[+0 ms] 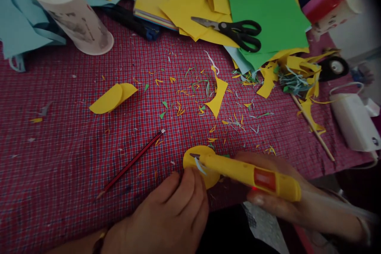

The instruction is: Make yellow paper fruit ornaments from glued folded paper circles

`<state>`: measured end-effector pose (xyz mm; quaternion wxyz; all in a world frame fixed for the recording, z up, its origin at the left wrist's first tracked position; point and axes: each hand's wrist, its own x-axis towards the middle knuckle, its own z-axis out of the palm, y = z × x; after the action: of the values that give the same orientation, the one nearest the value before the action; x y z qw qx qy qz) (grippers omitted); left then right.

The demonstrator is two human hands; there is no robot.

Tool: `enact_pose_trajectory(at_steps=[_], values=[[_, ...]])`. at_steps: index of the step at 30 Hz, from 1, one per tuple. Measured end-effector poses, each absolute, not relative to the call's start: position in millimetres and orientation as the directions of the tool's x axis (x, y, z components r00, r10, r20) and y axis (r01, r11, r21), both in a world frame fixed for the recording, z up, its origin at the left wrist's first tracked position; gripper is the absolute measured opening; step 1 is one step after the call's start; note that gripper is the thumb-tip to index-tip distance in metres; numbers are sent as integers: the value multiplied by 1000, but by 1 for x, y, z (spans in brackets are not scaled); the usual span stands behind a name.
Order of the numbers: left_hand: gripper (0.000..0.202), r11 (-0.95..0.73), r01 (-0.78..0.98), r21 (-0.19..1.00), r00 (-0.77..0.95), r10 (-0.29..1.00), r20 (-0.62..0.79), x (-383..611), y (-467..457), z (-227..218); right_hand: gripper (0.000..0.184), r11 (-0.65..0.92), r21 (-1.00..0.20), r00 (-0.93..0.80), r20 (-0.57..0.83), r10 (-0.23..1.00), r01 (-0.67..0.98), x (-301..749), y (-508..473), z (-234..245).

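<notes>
My right hand [274, 202] is wrapped round a yellow hot glue gun [238, 168], with a clear glue stick trailing from its back end. The nozzle points left, over a yellow paper circle [212, 176] near the table's front edge. Closed fingers of my left hand [172, 210] pinch this circle at its lower left side; the fingertips are partly hidden. A thin pale blue paper strip [200, 166] shows against the circle, just below the nozzle and beside my left fingertips. Whether those fingers also touch the strip I cannot tell.
Red checked cloth [74, 135] bears paper scraps, a red pencil [131, 162] and a folded yellow circle [113, 98]. Black scissors [229, 29] lie across yellow and green paper [268, 4]. A paper cup [74, 16] stands left; a stick [312, 127] and white adapter [354, 121] lie right.
</notes>
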<state>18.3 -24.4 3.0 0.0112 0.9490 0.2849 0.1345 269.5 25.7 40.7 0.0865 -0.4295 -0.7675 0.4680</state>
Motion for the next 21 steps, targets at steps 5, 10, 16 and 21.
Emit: enact_pose_trajectory(at_steps=[5,10,16,21], values=[[37,-830,550,93,794,554,249,19,-27,0,17,169,-806,-606,-268,749,567,274,24,41],[36,-834,546,84,789,545,284,19,-26,1,22,250,-767,-638,-254,727,590,264,27,42],[37,-830,550,97,802,556,218,19,-25,3,17,156,-777,-553,-276,786,610,269,25,43],[32,-826,552,112,797,562,223,16,-28,-1,11,74,-778,-533,-355,768,624,286,18,41]])
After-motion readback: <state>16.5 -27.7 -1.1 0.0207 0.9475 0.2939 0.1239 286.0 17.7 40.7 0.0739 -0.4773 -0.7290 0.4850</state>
